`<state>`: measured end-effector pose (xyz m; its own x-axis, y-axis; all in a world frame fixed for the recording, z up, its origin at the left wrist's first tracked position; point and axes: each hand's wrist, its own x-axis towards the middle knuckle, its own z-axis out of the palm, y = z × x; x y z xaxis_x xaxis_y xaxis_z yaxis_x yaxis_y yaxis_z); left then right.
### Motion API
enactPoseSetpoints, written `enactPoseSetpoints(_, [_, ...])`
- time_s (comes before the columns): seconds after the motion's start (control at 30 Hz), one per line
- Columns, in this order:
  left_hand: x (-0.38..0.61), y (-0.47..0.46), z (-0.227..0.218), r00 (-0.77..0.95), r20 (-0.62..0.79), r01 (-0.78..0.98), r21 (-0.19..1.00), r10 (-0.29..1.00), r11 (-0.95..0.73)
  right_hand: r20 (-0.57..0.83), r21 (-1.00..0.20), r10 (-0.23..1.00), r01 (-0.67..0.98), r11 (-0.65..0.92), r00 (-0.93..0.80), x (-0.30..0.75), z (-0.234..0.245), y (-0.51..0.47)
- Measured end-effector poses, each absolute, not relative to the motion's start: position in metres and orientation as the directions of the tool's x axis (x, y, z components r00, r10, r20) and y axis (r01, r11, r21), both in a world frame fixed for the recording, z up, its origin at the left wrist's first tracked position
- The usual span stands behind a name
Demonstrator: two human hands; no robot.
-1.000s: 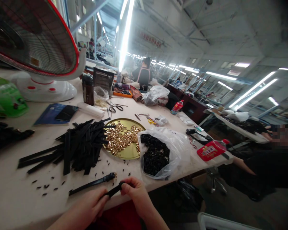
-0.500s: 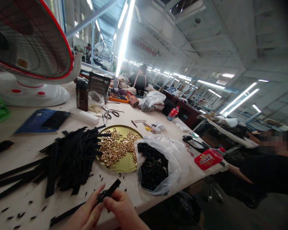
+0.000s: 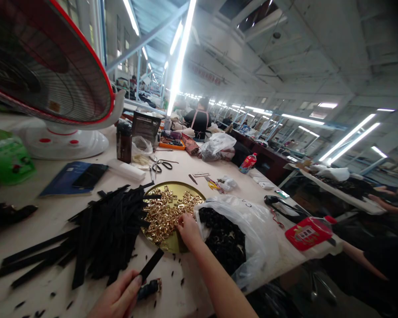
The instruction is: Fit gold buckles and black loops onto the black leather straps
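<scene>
On the pale tabletop point(image 3: 181, 171), a round gold tray point(image 3: 172, 244) holds small buckles point(image 3: 162, 221). At the tray's right side, the right hand point(image 3: 189, 229) has its fingers bent in among the buckles; whether they grip one I cannot tell. Nearer and left, the left hand point(image 3: 119, 293) pinches a black strap point(image 3: 152, 265) in closed fingers. Half a second ago, both hands were together at the strap.

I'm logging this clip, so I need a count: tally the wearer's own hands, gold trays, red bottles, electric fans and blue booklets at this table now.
Own hands: 2 (left hand, right hand)
Gold tray: 1
Red bottles: 2 (far bottle, near bottle)
Electric fan: 1
Blue booklet: 1
Total: 7
</scene>
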<state>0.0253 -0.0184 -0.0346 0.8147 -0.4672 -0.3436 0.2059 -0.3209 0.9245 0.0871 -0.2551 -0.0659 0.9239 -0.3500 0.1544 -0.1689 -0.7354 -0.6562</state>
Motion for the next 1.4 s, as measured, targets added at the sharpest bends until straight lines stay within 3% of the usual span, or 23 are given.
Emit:
enactPoseSetpoints(0.2, [0.023,-0.024,-0.024,0.796,-0.353,0.207,0.922,-0.491,-0.326,0.153,-0.732,-0.394,-0.164,-0.661,0.906,0.072,-0.062,-0.248])
enactPoseSetpoints(0.37, [0.022,-0.016,-0.017,0.825,-0.343,0.226,0.929,-0.449,-0.295,0.041,-0.895,-0.424,-0.156,-0.419,0.905,0.06,-0.047,-0.24])
enactPoseSetpoints(0.57, [0.023,-0.015,-0.002,0.859,-0.266,0.164,0.952,-0.437,-0.258,-0.153,-0.984,-0.241,-0.169,-0.047,0.958,0.018,-0.016,-0.199])
enactPoseSetpoints(0.73, [0.021,-0.019,0.007,0.832,-0.296,0.239,0.955,-0.47,-0.178,-0.259,-0.93,-0.025,-0.242,0.275,0.966,-0.018,0.001,-0.164])
enactPoseSetpoints(0.9, [0.008,-0.019,0.002,0.808,-0.371,0.3,0.928,-0.457,-0.222,-0.246,-0.922,0.027,-0.243,0.301,0.969,-0.032,0.003,-0.154])
enactPoseSetpoints(1.1, [0.002,-0.014,0.001,0.861,-0.094,-0.111,0.924,-0.5,-0.365,-0.242,-0.897,0.139,-0.276,0.346,0.96,-0.041,-0.002,-0.153])
enactPoseSetpoints(1.27, [-0.003,-0.014,0.0,0.807,-0.108,-0.179,0.893,-0.581,-0.414,-0.292,-0.839,0.206,-0.353,0.413,0.934,-0.048,-0.019,-0.153])
enactPoseSetpoints(1.4, [-0.004,-0.014,-0.007,0.838,-0.098,-0.215,0.846,-0.537,-0.489,-0.346,-0.798,0.274,-0.436,0.416,0.897,-0.05,-0.031,-0.151])
